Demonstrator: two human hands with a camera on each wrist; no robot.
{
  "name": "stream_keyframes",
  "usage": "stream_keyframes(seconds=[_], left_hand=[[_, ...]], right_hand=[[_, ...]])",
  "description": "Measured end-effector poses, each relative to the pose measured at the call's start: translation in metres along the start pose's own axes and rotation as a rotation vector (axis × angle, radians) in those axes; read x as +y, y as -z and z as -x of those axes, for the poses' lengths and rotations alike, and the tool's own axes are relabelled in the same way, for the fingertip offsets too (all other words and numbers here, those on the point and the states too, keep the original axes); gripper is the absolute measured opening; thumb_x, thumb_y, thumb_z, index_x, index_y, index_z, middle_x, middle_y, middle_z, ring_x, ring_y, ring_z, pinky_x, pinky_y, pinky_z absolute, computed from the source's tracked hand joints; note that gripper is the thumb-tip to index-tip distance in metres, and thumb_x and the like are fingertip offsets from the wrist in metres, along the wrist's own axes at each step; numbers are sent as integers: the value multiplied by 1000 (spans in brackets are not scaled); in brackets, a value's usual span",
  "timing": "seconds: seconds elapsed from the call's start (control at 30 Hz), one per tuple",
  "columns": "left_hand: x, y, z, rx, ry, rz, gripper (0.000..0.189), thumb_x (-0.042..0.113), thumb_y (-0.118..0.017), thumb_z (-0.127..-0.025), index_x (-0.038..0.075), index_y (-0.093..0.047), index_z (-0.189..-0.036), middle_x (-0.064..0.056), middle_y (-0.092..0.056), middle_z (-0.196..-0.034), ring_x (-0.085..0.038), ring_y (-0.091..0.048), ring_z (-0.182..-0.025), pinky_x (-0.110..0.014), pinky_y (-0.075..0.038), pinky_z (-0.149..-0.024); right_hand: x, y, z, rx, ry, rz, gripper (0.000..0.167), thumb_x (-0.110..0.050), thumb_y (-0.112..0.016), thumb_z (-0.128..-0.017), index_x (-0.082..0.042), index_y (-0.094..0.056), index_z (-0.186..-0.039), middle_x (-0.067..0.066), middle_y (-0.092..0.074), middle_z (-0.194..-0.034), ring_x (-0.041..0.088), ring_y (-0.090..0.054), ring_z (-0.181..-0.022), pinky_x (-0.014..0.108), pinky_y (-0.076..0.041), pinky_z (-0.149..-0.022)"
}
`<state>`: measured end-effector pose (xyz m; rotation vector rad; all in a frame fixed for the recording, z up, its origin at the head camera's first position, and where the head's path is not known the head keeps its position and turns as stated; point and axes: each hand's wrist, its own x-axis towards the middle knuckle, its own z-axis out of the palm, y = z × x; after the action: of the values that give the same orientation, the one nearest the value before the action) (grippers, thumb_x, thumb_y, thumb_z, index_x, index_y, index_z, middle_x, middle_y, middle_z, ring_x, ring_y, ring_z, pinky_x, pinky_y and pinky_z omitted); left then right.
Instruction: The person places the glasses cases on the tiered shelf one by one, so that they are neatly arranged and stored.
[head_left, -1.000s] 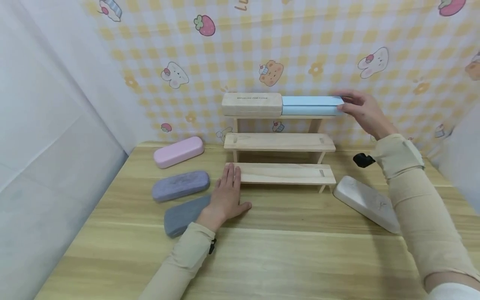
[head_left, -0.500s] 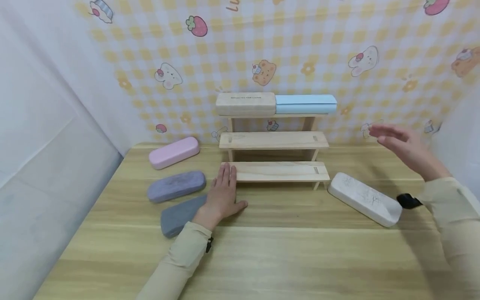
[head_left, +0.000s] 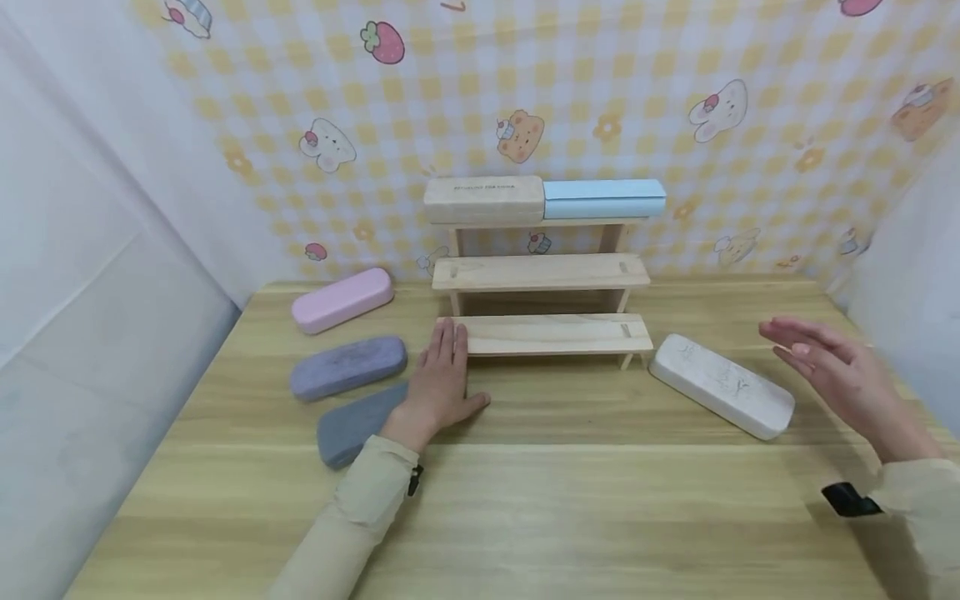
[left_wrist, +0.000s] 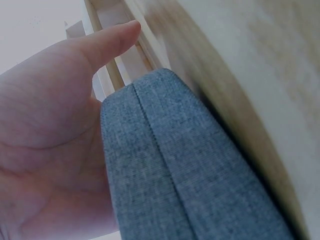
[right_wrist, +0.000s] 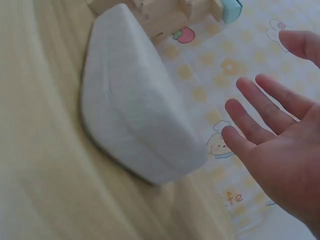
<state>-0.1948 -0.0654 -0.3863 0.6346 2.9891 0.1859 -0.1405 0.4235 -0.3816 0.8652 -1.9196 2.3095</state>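
Observation:
In the head view my left hand rests its straight fingers on the left end of the lowest step of a wooden tiered stand. Under and beside that hand lies a dark grey-blue glasses case, whose fabric side fills much of the left wrist view. My right hand hovers with loosely extended fingers, holding nothing, to the right of a white glasses case. On the top step a beige case stands end to end with a light blue case.
A pink case and a purple case lie on the wooden table left of the stand. Behind the stand hangs a yellow checked cloth with cartoon prints. A white wall surface borders the left side.
My right hand has let go of the light blue case and moved right and down to near the white case. My left hand has stayed on the lowest step.

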Motion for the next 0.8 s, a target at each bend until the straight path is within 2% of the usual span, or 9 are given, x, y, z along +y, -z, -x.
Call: stream_keyframes(seconds=[0.13,0.2,0.33,0.4,0.43,0.5,0.63,0.8], left_hand=[[1,2,-1,0,-7,6,105,51,-64,-82,-7,-4,-146,-26,4,-151,-35,3,-139,-48,-19,-108],[1,2,0,-4,-4,6,104,50,-64,-83,-7,-4,-146,-26,4,-151,-35,3,-139,-48,-19,-108],[0,2,-1,-5,2,8,104,49,-64,-83,-6,-3,-146,-26,5,-151,-34,3,-139,-48,-19,-108],[0,1,-1,-4,4,5,104,50,-64,-83,-6,-3,-146,-26,5,-151,-34,4,-139,-48,-19,-108],[0,1,-1,-4,5,3,104,50,-64,-83,-6,-3,-146,-25,6,-151,-34,4,-139,-48,-19,-108],[-1,1,-1,-3,5,1,104,49,-64,-83,-6,-3,-146,-26,5,-151,-34,4,-139,-48,-19,-108],[0,1,-1,-9,4,5,103,49,-64,-84,-6,-2,-146,-26,4,-151,-34,4,-139,-48,-19,-108],[1,2,-1,-17,4,15,103,48,-64,-84,-6,-2,-146,-25,6,-151,-34,5,-139,-48,-18,-109]], right_hand=[[2,-4,13,64,-22,41,42,17,-21,-95,18,-25,-136,14,-46,-137,16,-41,-128,20,-29,-102],[2,-6,19,114,-88,159,42,14,-26,-96,14,-26,-138,7,-46,-139,9,-39,-128,15,-27,-101],[4,-8,28,171,-229,492,44,6,-36,-98,4,-31,-141,-5,-45,-140,-3,-37,-125,8,-31,-93],[7,-9,29,176,-263,634,45,2,-40,-97,0,-34,-142,-8,-45,-139,-6,-39,-122,7,-33,-88],[8,-10,30,177,-268,662,45,2,-41,-97,0,-34,-141,-9,-46,-138,-6,-40,-122,7,-34,-87],[12,-11,30,173,-268,679,46,3,-43,-96,0,-35,-141,-10,-47,-137,-6,-40,-121,7,-34,-87],[17,-15,29,172,-256,615,47,9,-46,-93,4,-36,-138,-10,-49,-135,-5,-41,-121,7,-34,-87],[22,-20,29,180,-275,652,48,9,-50,-91,3,-38,-137,-10,-50,-132,-5,-43,-118,7,-35,-86]])
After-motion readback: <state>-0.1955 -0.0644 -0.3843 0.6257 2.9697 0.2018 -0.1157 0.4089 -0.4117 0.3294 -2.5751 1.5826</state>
